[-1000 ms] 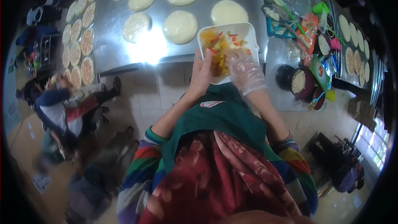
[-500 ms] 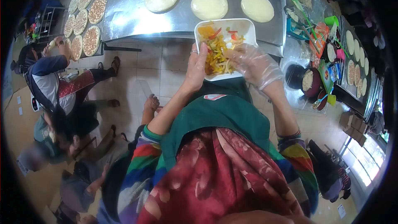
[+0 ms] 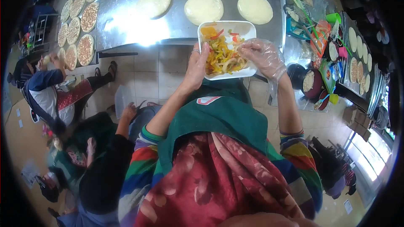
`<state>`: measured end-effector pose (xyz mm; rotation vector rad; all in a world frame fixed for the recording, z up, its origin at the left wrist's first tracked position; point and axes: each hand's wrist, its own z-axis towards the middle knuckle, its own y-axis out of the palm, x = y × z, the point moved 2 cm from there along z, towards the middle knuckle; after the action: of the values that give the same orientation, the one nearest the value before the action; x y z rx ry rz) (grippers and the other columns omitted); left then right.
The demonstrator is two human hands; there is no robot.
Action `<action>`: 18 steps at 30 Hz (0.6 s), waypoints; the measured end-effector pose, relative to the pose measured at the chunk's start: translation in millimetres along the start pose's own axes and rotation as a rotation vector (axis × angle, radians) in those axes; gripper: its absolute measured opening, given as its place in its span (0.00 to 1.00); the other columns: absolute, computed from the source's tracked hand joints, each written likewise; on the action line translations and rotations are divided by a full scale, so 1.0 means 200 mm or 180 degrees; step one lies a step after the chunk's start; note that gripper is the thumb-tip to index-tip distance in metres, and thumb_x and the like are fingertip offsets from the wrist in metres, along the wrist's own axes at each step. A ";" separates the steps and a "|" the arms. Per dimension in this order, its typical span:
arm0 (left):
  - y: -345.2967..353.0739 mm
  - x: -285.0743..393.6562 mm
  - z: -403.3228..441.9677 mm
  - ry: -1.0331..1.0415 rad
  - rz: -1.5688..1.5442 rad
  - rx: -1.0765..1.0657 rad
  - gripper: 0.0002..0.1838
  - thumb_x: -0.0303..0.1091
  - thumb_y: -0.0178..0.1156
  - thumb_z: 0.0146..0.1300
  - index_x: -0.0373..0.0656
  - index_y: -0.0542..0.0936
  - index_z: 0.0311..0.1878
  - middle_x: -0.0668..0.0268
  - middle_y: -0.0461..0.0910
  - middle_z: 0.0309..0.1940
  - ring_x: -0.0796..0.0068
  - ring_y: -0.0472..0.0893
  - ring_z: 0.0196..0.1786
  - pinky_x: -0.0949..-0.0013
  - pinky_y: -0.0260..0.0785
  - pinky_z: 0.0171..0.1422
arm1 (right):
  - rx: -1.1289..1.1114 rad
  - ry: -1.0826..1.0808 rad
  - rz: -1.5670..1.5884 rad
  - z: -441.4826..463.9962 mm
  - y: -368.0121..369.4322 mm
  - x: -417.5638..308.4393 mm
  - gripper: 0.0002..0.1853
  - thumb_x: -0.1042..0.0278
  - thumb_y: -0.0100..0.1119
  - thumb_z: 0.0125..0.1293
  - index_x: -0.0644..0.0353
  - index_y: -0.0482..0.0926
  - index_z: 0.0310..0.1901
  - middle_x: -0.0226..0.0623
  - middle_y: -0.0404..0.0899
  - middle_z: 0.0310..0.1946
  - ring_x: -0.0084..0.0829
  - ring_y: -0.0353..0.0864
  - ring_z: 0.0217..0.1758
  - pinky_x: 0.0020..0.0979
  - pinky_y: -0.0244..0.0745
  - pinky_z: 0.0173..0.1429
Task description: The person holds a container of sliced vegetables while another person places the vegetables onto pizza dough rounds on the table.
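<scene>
My left hand (image 3: pixel 197 68), bare and with a ring, grips the left side of a white rectangular tray (image 3: pixel 249 27), thumb over its rim. Inside the tray lie sliced vegetables (image 3: pixel 222 56) in yellow, green, red and orange, with some pale strips. My right hand (image 3: pixel 264 56) wears a clear plastic glove. Its fingers are pinched together over the tray's right side, at the edge of the vegetables; whatever is between the fingertips is hidden. Just beyond the tray, pale dough rounds (image 3: pixel 203 8) rest on a metal griddle (image 3: pixel 179 27).
Browned flatbreads (image 3: pixel 85 49) stand at the left end of the griddle. To the right, a side table holds a dark red pot (image 3: pixel 312 81), packets and green utensils. More rounds (image 3: pixel 354 69) lie on the far right. Co-workers (image 3: pixel 50 88) sit or stand at left.
My right hand has drawn back from the middle of the vegetables to the tray's right side. The view has shifted slightly, and co-workers at lower left have moved.
</scene>
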<state>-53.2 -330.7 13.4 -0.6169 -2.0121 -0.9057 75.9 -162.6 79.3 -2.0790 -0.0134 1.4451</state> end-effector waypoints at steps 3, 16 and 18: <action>0.00 -0.02 0.09 -0.0136 0.0260 0.0221 0.29 0.56 0.45 0.74 0.35 0.66 0.57 0.60 0.71 0.48 0.73 0.73 0.51 0.69 0.69 0.56 | -0.0149 0.0798 0.1041 0.09 -0.10 0.06 0.11 0.66 0.63 0.67 0.64 0.84 0.44 0.33 0.85 0.40 0.19 0.80 0.41 0.25 0.78 0.45; -0.12 0.01 0.36 -0.0343 -0.0351 0.0808 0.27 0.51 0.45 0.76 0.35 0.66 0.63 0.58 0.74 0.54 0.72 0.74 0.57 0.68 0.67 0.62 | 0.1130 0.0870 -0.0158 0.70 -0.52 0.81 0.12 0.62 0.61 0.66 0.61 0.84 0.43 0.38 0.86 0.37 0.27 0.83 0.37 0.30 0.77 0.43; -0.12 0.03 0.37 -0.0309 -0.0469 0.0889 0.27 0.51 0.46 0.75 0.36 0.66 0.63 0.59 0.74 0.54 0.73 0.76 0.55 0.69 0.70 0.59 | 0.1110 0.0710 -0.0521 0.76 -0.51 0.83 0.12 0.63 0.59 0.65 0.60 0.84 0.44 0.42 0.86 0.37 0.33 0.84 0.38 0.33 0.77 0.45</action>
<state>-108.7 -287.7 -20.2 -0.3665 -2.2442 -0.6712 46.6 48.2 -48.2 -1.8889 0.1442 1.0301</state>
